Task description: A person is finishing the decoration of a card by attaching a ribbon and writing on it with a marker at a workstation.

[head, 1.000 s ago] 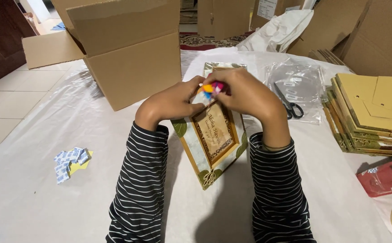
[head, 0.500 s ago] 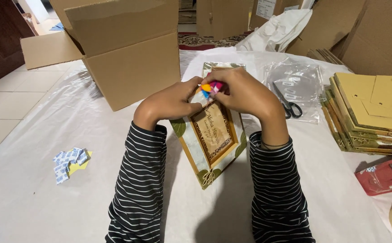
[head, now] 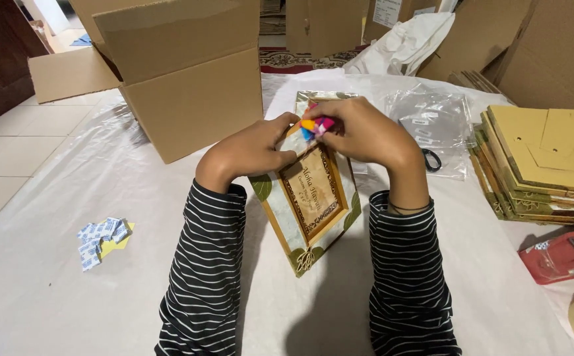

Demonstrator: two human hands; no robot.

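White plastic sheet (head: 49, 303) covers the work surface, cardboard boxes all around the back. Decorated picture frame (head: 310, 198) lies flat at centre, long axis running roughly 11 to 5 o'clock, leaf ornaments at its corners. Both hands meet over the frame's top end. Left hand (head: 251, 150) rests on the frame's upper left edge, fingers curled, tips touching a small multicoloured piece (head: 316, 124) (orange, blue, pink). Right hand (head: 365, 132) comes in from 3 o'clock, fingers closed around the same piece, pinching it; piece sits right between the two sets of fingertips, just above the frame's top border. What the piece is, cannot tell. Striped sleeves on both forearms. Open cardboard box (head: 181, 72) at 11 o'clock of the hands, near. Clear plastic bags (head: 435, 118) at 2 o'clock, scissors (head: 431, 159) on them. Stack of yellow frame backs (head: 541, 165) at 3 o'clock, well apart. Red tape dispenser (head: 567, 254) at 4 o'clock. Small blue-white sachets (head: 101, 238) at 8 o'clock, on a yellow scrap.
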